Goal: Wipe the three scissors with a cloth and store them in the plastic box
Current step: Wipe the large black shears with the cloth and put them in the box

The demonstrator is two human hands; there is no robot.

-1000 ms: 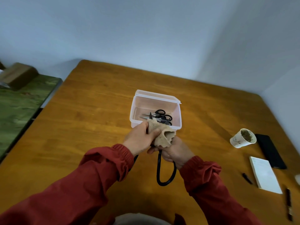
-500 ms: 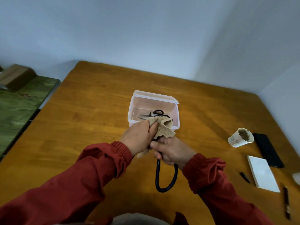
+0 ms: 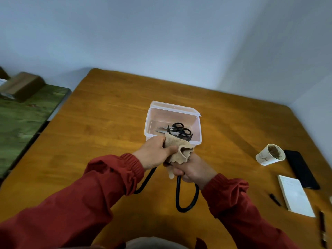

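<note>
While you wipe, left hand grip clamped on cloth wrapped round blades, right hand grip clamped on big scissors handle, centre frame, just below plastic box. Steel stiff, likely weighty, tips sharp: take by black loops. Cloth soft, limp.

Legible text, labels, brands, numbers, signs: none.

Marked surfaces, unreadable:
- White rectangular notepad, near the right edge of the wooden table: faint grey lines on the top sheet, too blurred to read.
- White paper cup, lying on its side near the notepad: dark specks on the wall, not lettering that can be made out.
- Brown cardboard box, beyond the table's left edge: pale patch at its end, illegible.
</note>
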